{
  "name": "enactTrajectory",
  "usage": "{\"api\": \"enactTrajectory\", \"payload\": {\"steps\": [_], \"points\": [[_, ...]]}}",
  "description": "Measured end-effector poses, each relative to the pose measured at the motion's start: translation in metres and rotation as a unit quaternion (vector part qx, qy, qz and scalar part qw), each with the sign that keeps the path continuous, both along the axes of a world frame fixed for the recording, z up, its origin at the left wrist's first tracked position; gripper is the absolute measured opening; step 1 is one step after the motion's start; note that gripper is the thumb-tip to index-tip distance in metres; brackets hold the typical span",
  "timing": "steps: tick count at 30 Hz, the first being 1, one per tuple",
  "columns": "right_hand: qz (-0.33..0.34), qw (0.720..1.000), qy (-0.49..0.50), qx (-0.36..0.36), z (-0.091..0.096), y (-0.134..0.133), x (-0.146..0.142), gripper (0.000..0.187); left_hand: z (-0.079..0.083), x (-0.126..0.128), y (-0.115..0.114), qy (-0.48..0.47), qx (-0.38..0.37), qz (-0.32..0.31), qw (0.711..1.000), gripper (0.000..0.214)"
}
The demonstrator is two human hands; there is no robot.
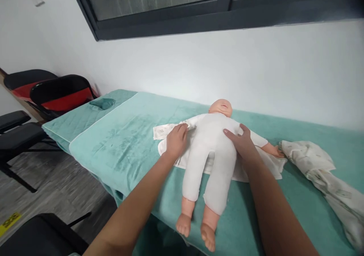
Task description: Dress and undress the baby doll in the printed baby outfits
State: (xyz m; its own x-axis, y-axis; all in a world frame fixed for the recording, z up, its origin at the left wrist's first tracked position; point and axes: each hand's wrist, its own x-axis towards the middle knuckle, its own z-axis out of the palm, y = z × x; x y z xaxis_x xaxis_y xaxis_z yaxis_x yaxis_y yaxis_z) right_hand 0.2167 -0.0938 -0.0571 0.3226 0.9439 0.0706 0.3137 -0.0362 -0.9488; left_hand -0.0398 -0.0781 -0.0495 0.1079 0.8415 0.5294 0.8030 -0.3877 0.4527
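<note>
A baby doll point(217, 132) with a white cloth body lies on its back on the green-covered bed, head toward the wall and feet toward me. Beneath its torso is spread a white printed baby shirt point(271, 163); one shirt sleeve point(162, 131) covers the doll's arm on the left. My left hand point(178, 139) has its fingers closed on that sleeve, around the arm. My right hand point(243, 142) grips the doll's side, thumb on the belly and fingers toward the other arm. That arm lies outstretched, its hand bare of the shirt.
A crumpled white printed cloth point(315, 165) lies on the right of the green bed cover point(113, 142). The bed has a face hole point(102, 103) at its left end. Folding chairs point(65, 93) stand on the left, and a black seat point(42, 235) is near me. Behind is a white wall point(182, 66).
</note>
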Motion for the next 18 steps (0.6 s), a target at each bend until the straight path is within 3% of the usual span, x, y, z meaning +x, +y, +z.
{"api": "enactTrajectory", "payload": {"steps": [3,8,11,14,18], "points": [[-0.013,0.998,0.065,-0.006,0.004,-0.004,-0.004,0.104,0.016,0.013,0.010,-0.078,-0.044,0.016,0.996,0.034],[0.066,0.990,0.128,0.011,0.012,-0.014,-0.018,0.110,0.055,0.039,0.033,-0.170,-0.088,-0.002,0.981,0.034],[0.111,0.983,0.148,-0.010,0.014,-0.016,-0.023,0.111,0.075,0.049,0.037,-0.156,-0.089,-0.053,0.982,0.031],[0.128,0.979,0.157,-0.029,0.014,-0.017,-0.025,0.109,0.093,0.052,0.022,-0.058,-0.124,-0.077,0.988,0.029],[0.116,0.978,0.169,-0.038,0.016,-0.017,-0.028,0.109,0.120,0.046,-0.023,0.054,-0.162,-0.059,0.984,0.028]]}}
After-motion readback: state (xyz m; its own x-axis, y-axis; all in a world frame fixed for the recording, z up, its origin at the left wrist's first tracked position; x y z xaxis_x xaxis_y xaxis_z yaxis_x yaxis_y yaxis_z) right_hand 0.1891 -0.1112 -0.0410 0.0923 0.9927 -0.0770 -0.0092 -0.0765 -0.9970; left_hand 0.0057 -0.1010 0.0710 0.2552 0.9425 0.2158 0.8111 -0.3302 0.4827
